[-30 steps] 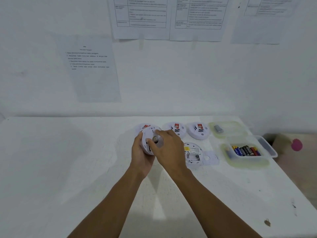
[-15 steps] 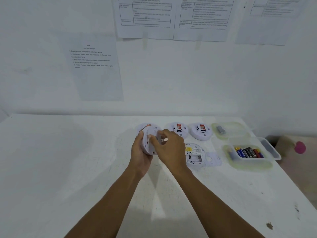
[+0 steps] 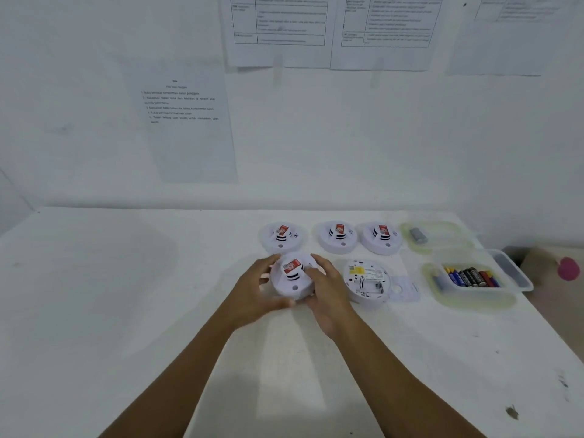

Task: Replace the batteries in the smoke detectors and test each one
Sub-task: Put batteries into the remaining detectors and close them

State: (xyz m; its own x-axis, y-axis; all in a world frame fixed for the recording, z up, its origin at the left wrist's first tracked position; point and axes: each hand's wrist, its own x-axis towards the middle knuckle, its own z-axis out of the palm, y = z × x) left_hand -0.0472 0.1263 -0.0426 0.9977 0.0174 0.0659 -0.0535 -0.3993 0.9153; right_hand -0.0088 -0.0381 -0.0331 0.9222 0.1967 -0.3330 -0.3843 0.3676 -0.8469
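Observation:
I hold a white smoke detector [image 3: 292, 278] face up between both hands, its red label on top. My left hand [image 3: 257, 290] grips its left rim and my right hand [image 3: 328, 289] grips its right rim. Three more detectors stand face up in a row behind: one [image 3: 282, 238], another [image 3: 338, 237] and a third [image 3: 380, 238]. To the right lies an opened detector [image 3: 366, 279] face down with its battery bay showing, and its loose cover [image 3: 403, 289] beside it. A clear tub [image 3: 512, 273] holds several batteries [image 3: 471, 276].
A clear lid [image 3: 442, 238] at the back right carries one grey battery [image 3: 417, 234]. The table [image 3: 126, 311] ends at the wall behind and at an edge on the right. Printed sheets hang on the wall. A pink object [image 3: 568, 268] sits beyond the table's right edge.
The detector was held on edge with my right hand working at its back. It is now turned face up and lowered toward the table, both hands on its rim.

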